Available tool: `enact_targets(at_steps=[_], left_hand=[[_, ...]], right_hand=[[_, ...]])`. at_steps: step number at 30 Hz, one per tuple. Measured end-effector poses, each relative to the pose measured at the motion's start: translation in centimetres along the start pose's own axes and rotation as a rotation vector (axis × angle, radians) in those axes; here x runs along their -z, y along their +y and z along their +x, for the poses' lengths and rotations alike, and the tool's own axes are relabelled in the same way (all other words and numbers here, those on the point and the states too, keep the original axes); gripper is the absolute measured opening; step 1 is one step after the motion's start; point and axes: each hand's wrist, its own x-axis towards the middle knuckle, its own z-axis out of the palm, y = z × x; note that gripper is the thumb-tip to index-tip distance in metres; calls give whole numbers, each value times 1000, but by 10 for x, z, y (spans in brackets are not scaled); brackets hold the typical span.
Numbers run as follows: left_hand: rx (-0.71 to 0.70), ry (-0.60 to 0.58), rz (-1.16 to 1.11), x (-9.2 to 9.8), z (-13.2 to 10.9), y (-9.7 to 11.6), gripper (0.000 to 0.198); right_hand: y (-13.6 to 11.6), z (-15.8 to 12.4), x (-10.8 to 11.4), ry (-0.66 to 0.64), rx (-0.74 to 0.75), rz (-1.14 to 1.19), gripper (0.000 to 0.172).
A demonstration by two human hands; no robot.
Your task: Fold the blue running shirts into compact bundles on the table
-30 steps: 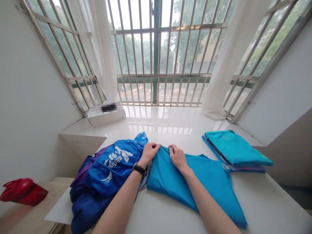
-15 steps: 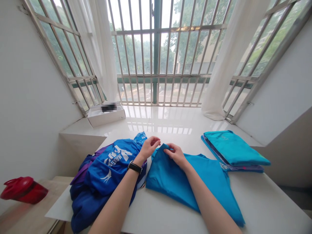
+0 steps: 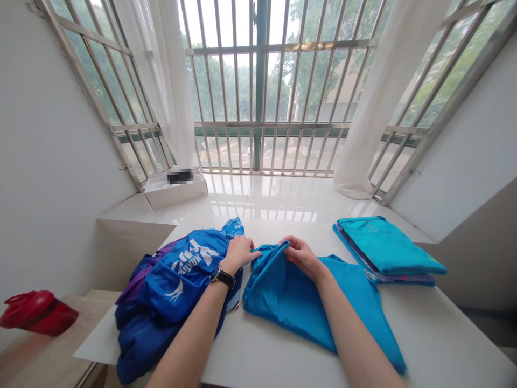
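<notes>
A bright blue T-shirt (image 3: 299,302) lies partly folded on the white surface in front of me. My right hand (image 3: 301,256) pinches its upper left part and holds that fabric raised in a curled fold. My left hand (image 3: 240,253), with a black-strapped watch on the wrist, is at the shirt's left edge. Its thumb and fingers are drawn together on the cloth there; the fingertips are partly hidden. Just left of that hand is a heap of clothes, topped by a royal blue shirt (image 3: 177,280) with white lettering.
A stack of folded clothes (image 3: 388,245) sits to the right, teal on top. At the back left is a white box (image 3: 177,195) with a blurred dark item. A red bottle (image 3: 38,312) stands low at the left. Barred windows and white curtains (image 3: 363,124) border the far side.
My right hand has moved slightly right, lifting the shirt's edge into a curled fold. My left hand has come down from above the cloth to its left edge.
</notes>
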Motion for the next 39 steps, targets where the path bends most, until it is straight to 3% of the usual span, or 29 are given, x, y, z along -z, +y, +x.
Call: enact_targets(at_steps=[5,13,18,25,29,33,39], left_hand=[[-17,-36,-61,-1,-1,6,17],[-16,1,-110,0,-5,8,18],[-15,85,-244,-9,-2,19,26],[-97,128,-369,-26,1,31,20],[-149,54,-564,-33,5,26,19],[-117,-62,-781,-26,7,19,21],[-30,-211,-919,-5,-1,11,51]], right_hand=[[2,1,-2,-54,-21,-30,32],[-5,-3,-5,-65,-41,-63,35],[-5,-2,-9,-39,-50,-81,39],[-5,1,-15,7,-40,-100,43],[-1,4,-15,46,-27,-144,44],[7,9,-14,91,-1,-225,43],[23,19,-24,165,61,-358,38]])
